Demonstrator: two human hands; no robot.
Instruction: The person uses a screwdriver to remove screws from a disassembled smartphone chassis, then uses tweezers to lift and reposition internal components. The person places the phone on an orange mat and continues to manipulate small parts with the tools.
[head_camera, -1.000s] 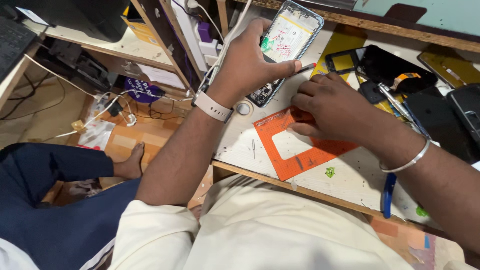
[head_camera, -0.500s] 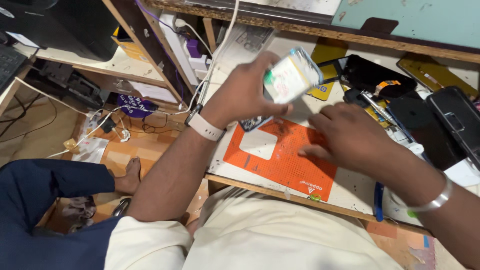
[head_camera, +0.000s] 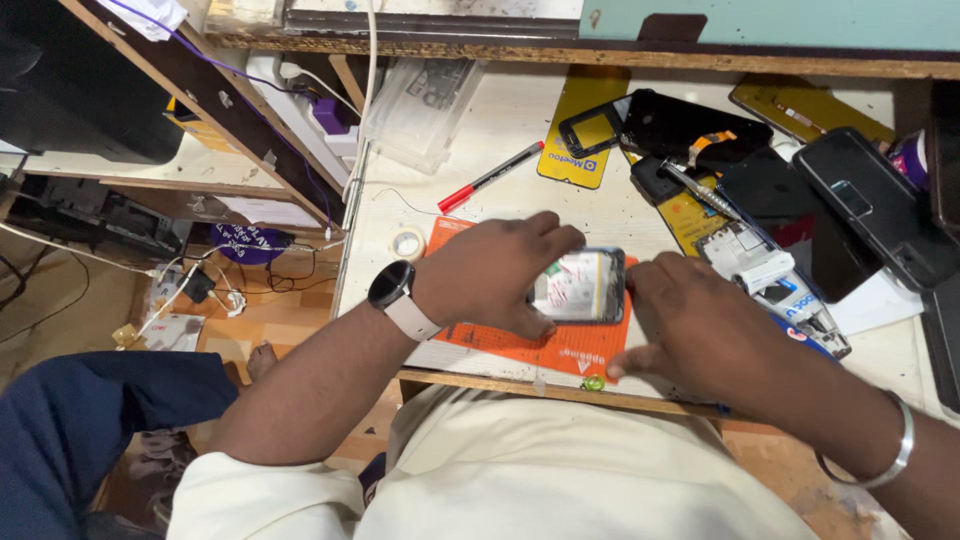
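My left hand, with a white watch on its wrist, holds an opened smartphone flat on the orange work mat. The phone shows its white inner side and dark frame. My right hand, a silver bangle on its wrist, rests on the mat right beside the phone's right end, fingers curled and touching the mat edge. Whether it grips the phone I cannot tell.
A red-capped pen, a tape roll, yellow cards, black phones and screens, a stripped phone frame and tweezers lie on the white bench. A clear plastic box sits at the back. Cables and shelves fill the left.
My left hand has brought the phone down from in the air onto the orange mat. My right hand shifted to the phone's right end.
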